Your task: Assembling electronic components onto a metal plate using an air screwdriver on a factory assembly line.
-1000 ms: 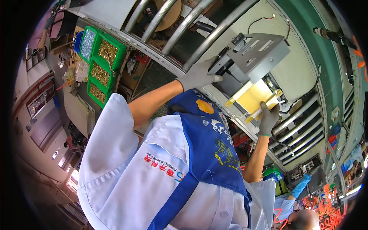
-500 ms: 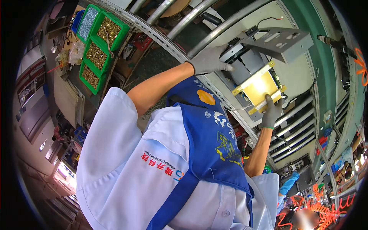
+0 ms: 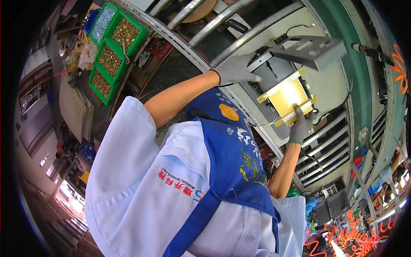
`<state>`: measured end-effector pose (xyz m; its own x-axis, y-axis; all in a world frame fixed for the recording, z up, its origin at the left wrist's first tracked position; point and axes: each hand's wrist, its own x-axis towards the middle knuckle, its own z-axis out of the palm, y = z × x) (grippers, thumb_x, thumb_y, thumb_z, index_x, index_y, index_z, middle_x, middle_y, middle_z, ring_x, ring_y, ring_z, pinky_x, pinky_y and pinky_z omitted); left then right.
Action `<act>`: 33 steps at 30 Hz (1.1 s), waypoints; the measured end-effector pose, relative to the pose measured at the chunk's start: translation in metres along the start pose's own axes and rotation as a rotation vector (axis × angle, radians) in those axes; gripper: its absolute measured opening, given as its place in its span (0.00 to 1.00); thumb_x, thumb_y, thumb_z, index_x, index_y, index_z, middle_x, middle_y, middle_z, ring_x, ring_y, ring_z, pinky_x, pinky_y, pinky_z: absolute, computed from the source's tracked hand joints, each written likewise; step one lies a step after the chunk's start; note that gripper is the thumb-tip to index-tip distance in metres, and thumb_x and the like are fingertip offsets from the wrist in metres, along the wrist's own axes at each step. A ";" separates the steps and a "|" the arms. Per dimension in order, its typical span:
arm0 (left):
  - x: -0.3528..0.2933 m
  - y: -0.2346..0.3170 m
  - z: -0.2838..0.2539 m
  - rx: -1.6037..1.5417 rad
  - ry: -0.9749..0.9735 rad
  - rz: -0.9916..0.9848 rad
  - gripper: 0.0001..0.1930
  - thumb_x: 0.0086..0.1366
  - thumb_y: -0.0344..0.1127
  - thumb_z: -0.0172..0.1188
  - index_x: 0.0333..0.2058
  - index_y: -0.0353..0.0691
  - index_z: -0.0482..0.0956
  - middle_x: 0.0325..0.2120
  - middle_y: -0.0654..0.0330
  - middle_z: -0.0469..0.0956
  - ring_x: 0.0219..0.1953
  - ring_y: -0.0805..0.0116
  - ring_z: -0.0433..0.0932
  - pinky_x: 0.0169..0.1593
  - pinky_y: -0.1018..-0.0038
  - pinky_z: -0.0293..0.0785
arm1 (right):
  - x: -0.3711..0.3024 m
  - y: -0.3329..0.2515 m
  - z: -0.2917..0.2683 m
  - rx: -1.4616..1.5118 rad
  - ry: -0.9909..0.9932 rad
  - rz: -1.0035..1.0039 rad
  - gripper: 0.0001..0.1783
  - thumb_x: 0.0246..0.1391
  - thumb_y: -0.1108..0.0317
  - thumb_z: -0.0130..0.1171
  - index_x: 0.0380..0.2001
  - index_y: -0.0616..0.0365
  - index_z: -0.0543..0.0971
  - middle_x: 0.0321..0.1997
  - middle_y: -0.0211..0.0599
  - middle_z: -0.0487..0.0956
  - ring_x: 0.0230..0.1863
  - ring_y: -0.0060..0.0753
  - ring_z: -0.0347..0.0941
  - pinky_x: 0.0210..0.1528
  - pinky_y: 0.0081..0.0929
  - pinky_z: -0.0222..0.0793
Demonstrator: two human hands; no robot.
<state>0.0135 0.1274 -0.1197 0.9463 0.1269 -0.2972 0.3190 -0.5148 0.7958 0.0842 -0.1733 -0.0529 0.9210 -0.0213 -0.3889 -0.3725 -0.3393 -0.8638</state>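
A grey metal device housing (image 3: 274, 68) lies on a pale board on the roller conveyor, with an upright grey panel with cutouts (image 3: 314, 53) along its far side. My left hand (image 3: 237, 69), in a grey glove, is at the housing's left end. Its thumb reaches along the near side and its other fingers curl over the edge, partly hidden. On the right part of the housing is a shiny yellowish metal plate (image 3: 284, 98) with a rail along each of two sides. My gloved right hand (image 3: 302, 124) grips the plate's right rail, thumb on top and fingers partly hidden.
Metal rollers (image 3: 327, 147) extend to both sides of the board. Green bins (image 3: 112, 58) of small brass-coloured and silvery fasteners stand at far left, a metal tool lying across them. Black cables (image 3: 334, 112) trail beside the housing. A powered driver (image 3: 364, 49) and orange coiled hoses (image 3: 357, 231) are at right.
The view has shifted slightly. Both hands keep their places on the housing and the plate, and the plate sits much as before.
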 end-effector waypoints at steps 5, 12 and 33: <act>0.002 0.027 -0.025 -0.054 -0.254 -0.191 0.44 0.48 0.59 0.64 0.57 0.32 0.65 0.42 0.40 0.77 0.45 0.48 0.78 0.49 0.63 0.71 | 0.015 0.008 -0.013 -0.083 -0.174 0.008 0.27 0.48 0.65 0.65 0.49 0.68 0.72 0.43 0.41 0.78 0.41 0.31 0.75 0.46 0.26 0.70; 0.004 0.021 -0.015 -0.005 -0.155 -0.095 0.46 0.50 0.56 0.63 0.60 0.30 0.61 0.50 0.39 0.72 0.53 0.47 0.73 0.57 0.65 0.67 | 0.017 0.042 -0.027 0.102 -0.033 0.238 0.44 0.56 0.45 0.54 0.65 0.65 0.56 0.60 0.46 0.68 0.55 0.35 0.68 0.55 0.27 0.64; 0.004 0.005 -0.009 0.011 -0.079 -0.082 0.49 0.52 0.62 0.60 0.63 0.31 0.56 0.51 0.41 0.73 0.53 0.50 0.73 0.56 0.66 0.68 | -0.007 0.051 0.025 -0.139 0.203 0.095 0.35 0.52 0.48 0.61 0.48 0.72 0.71 0.46 0.50 0.77 0.44 0.39 0.74 0.51 0.33 0.66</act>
<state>0.0191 0.1334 -0.1120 0.9098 0.1016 -0.4024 0.3943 -0.5147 0.7613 0.0560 -0.1672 -0.1016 0.8918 -0.2430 -0.3817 -0.4523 -0.4527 -0.7684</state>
